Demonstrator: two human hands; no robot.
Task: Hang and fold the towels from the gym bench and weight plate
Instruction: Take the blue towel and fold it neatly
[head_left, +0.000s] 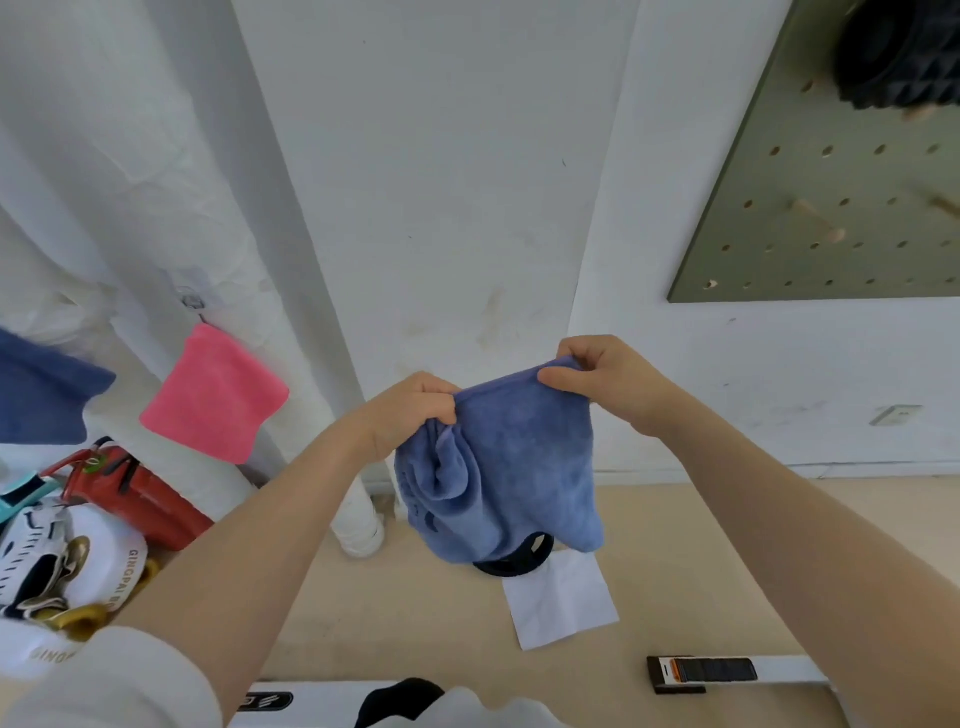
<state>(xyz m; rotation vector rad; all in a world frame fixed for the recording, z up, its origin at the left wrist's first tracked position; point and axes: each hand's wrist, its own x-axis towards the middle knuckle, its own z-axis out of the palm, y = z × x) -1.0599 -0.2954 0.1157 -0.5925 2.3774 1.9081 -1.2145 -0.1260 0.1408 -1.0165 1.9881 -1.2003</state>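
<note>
- The left hand grips the upper left edge of a blue towel, its fingers curled round bunched cloth; the right hand pinches the upper right corner between thumb and fingers
- The blue towel hangs in the air between the two hands, in front of the white wall, its lower part drooping above the floor
- A pink towel hangs from a hook on the left; another blue cloth shows at the far left edge
- A green pegboard is mounted at upper right; a white sheet lies on the floor below the towel; a red bag sits at lower left
</note>
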